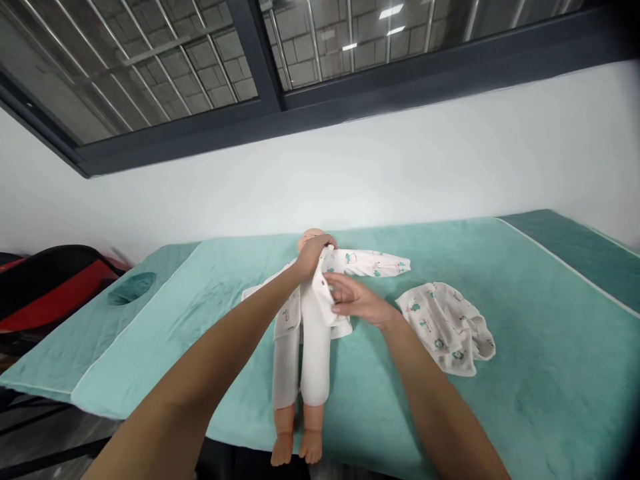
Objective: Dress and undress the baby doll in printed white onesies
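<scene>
A baby doll (pixel 315 360) lies on its back, its head at the wall side and bare feet towards me. It has a white baby shirt (pixel 377 263) with small green prints on, one sleeve stretched out to the right. My left hand (pixel 317 253) is at the doll's neck, fingers closed on the shirt's upper edge and hiding part of the head. Lower down, my right hand (pixel 357 298) grips the edge of the shirt's front flap, lifted off the doll's body. White cloth covers the doll's legs down to the ankles.
Matching printed baby pants (pixel 445 327) lie crumpled to the right on the green padded bed (pixel 540 360). The bed has a face hole (pixel 132 288) at its left end. A red and black chair (pixel 45 287) stands at the left. Behind are a white wall and a window.
</scene>
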Available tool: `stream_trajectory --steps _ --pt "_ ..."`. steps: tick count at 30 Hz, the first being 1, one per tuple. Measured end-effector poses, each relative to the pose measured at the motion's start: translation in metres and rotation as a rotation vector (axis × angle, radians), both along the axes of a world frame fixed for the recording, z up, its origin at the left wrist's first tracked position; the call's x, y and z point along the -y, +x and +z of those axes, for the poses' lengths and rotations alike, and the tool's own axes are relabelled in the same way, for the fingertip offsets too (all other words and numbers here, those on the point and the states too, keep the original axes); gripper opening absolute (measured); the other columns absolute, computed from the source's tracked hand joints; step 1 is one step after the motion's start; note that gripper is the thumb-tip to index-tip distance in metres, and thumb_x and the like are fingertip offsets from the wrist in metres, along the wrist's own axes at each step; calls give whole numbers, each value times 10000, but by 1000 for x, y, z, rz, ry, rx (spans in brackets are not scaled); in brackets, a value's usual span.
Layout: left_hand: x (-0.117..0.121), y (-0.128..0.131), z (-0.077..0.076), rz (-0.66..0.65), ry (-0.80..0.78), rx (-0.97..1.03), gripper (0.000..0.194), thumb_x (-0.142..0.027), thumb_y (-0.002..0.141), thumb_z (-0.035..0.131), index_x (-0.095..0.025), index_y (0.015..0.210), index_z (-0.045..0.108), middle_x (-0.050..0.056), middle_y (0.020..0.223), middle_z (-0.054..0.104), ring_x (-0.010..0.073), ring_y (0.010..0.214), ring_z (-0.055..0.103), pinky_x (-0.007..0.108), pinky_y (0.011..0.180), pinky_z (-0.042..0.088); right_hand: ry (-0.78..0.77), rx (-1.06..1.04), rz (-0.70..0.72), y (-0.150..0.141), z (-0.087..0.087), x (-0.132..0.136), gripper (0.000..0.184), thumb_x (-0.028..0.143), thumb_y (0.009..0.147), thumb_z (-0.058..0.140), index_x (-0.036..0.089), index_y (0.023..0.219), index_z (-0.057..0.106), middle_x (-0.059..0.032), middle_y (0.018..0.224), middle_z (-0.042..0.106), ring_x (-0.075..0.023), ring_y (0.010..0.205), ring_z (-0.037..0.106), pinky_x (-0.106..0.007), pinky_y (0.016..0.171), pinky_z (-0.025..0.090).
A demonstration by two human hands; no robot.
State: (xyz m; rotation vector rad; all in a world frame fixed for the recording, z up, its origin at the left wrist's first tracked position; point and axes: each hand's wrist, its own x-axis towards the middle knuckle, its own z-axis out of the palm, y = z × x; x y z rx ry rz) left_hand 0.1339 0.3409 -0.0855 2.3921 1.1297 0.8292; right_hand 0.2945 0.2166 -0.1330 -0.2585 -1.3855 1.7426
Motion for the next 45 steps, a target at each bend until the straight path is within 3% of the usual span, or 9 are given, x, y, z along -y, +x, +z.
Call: stream_trajectory --steps 6,11,16,21,25,29,33,38,45 --pt "21 -43 3 178 70 -20 64 -95 818 547 -151 842 567 41 970 623 168 951 575 309 885 466 111 176 256 2 5 13 555 356 867 687 249 1382 511 -122 1264 618 -175 892 689 -249 681 482" --pt "42 -69 -5 346 95 4 96 -135 881 484 -164 902 573 70 1077 604 182 1061 559 336 958 460 85 207 -191 10 -4 4 369 403 902 621 225 1224 606 -74 1041 676 -127 746 629 -227 600 453" --pt "85 -77 -32 381 -5 86 335 -377 969 425 -198 1232 529 99 1309 583 203 1209 555 383 1042 450 351 411 -692 -8 -17 -5 417 415 898 618 269 1288 596 -80 1417 531 -228 1330 457 -410 1107 374" --pt "137 -70 -44 152 -12 -10 477 -387 1002 361 -260 1461 382 56 1567 377 207 1502 213 472 1237 162 596 567 -582 -32 -19 7 496 424 919 593 282 1391 536 -44 1541 412 -237 1490 235 -482 1236 125" --pt "165 -73 -37 135 85 -64 474 -391 1006 353 -300 1469 384 43 1586 344 202 1493 242 469 1229 194 428 513 -535 -25 -25 39 343 393 984 477 309 1289 609 -24 1410 567 -222 1413 397 -478 1214 217" --pt "175 -75 -32 21 221 -298 404 -367 995 392 -322 1378 512 19 1539 427 251 1493 235 550 1227 97 351 665 -853 7 -46 84 345 388 955 506 276 1271 589 -77 1323 606 -243 1260 540 -482 1107 399" --pt "177 -74 -28 178 207 -254 396 -344 996 373 -248 1349 523 75 1438 535 245 1382 418 500 1170 278 595 1194 -1064 61 -52 120 379 345 913 546 264 1283 574 -110 1400 546 -294 1344 448 -531 1136 331" --pt "197 -83 -6 126 230 -194 388 -323 979 409 -206 1332 521 92 1389 552 238 1316 469 431 1108 375 487 1788 -1021 111 -19 129 316 311 861 603 205 1159 600 -163 1436 502 -349 1337 436 -541 1060 352" --pt "251 -85 40 -64 22 -67 464 -377 935 511 -255 1381 471 73 1428 525 241 1322 479 428 1097 404 289 1432 -868 74 106 121 272 406 924 452 207 748 507 0 687 574 -165 672 567 -279 645 431"
